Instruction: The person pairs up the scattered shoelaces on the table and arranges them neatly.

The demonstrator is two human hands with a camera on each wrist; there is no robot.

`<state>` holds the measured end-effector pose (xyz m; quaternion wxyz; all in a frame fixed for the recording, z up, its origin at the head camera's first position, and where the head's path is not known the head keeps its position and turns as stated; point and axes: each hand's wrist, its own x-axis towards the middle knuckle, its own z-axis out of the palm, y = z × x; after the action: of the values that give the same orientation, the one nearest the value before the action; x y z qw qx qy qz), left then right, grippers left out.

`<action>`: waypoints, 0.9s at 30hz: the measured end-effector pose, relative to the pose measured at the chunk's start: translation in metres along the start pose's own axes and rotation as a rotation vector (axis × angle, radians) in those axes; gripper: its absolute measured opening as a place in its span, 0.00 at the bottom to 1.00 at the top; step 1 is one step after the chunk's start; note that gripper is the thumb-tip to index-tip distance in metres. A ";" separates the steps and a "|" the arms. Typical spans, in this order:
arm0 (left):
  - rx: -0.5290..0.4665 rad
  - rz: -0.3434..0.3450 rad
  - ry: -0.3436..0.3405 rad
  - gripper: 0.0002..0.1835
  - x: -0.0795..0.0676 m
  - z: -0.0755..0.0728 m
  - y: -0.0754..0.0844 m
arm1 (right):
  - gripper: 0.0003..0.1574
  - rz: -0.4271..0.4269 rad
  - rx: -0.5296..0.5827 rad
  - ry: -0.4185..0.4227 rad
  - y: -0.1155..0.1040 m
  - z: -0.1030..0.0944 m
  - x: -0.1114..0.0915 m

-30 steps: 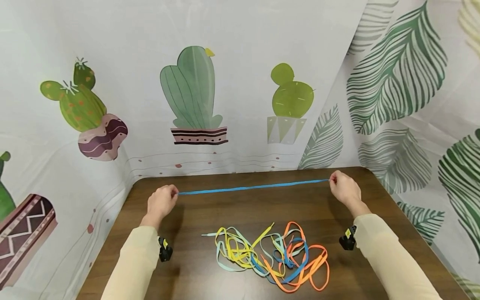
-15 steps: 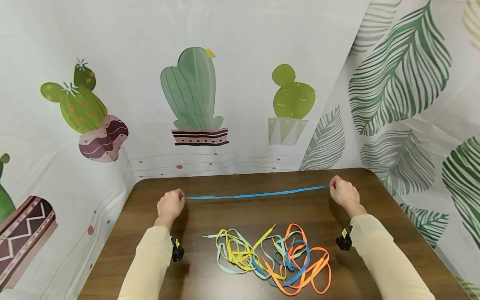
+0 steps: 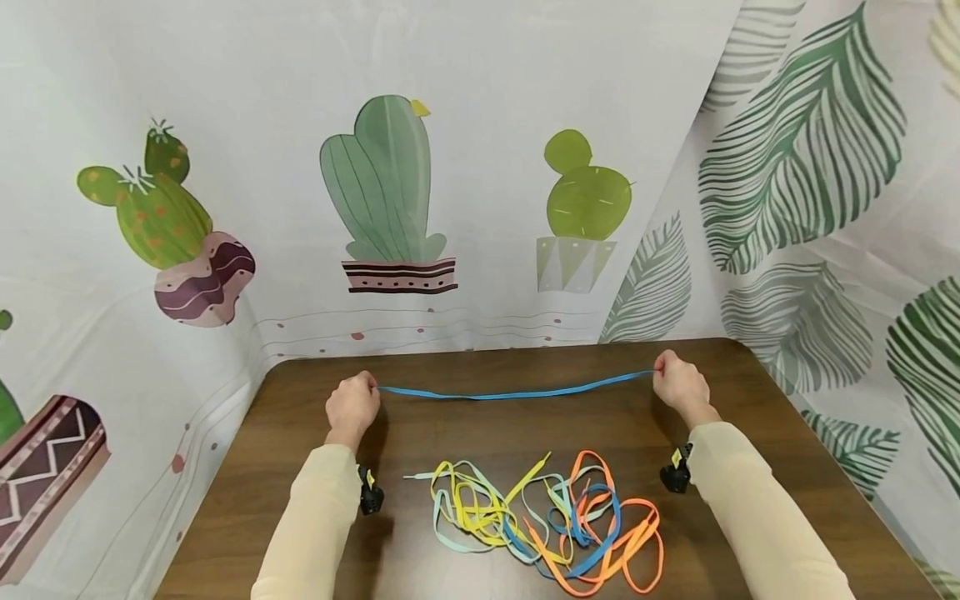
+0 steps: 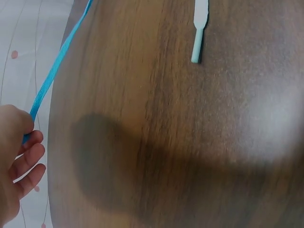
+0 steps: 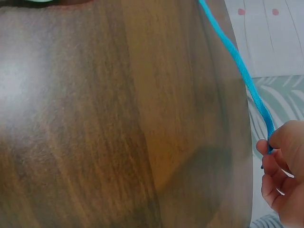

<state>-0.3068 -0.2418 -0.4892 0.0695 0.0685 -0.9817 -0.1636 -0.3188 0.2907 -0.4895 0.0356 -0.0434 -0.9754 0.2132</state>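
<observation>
A light blue shoelace [image 3: 487, 397] spans the gap between my two hands over the far part of the table, sagging slightly in the middle. My left hand [image 3: 353, 406] pinches one end between thumb and index finger; in the left wrist view the other fingers of the left hand [image 4: 19, 156] curl loosely below the lace. At the other end, my right hand [image 3: 681, 385] pinches the lace with thumb and fingertips. In the right wrist view a short tip of the shoelace [image 5: 254, 95] pokes out under the fingers.
A tangled heap of shoelaces, among them yellow [image 3: 472, 508], orange [image 3: 637, 533], blue [image 3: 611, 533] and pale mint ones [image 3: 450, 537], lies on the brown wooden table [image 3: 420, 433] between my forearms. Behind the table's far edge hangs a white cloth [image 3: 487, 167] printed with cacti and leaves.
My left hand has moved right and my hands are closer together. The light blue shoelace, straight and taut before, now sags in the middle. The tangled heap has stayed in place.
</observation>
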 end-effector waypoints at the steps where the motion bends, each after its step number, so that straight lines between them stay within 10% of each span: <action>1: -0.001 -0.007 0.008 0.06 0.001 0.001 0.001 | 0.08 0.004 -0.001 -0.009 0.000 0.000 0.001; 27: 0.023 -0.035 -0.028 0.04 -0.002 0.018 0.004 | 0.10 0.021 -0.086 -0.128 0.008 0.016 0.005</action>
<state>-0.3080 -0.2319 -0.5053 0.0521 0.0839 -0.9831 -0.1544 -0.3248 0.2920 -0.5075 -0.0309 -0.0412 -0.9835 0.1735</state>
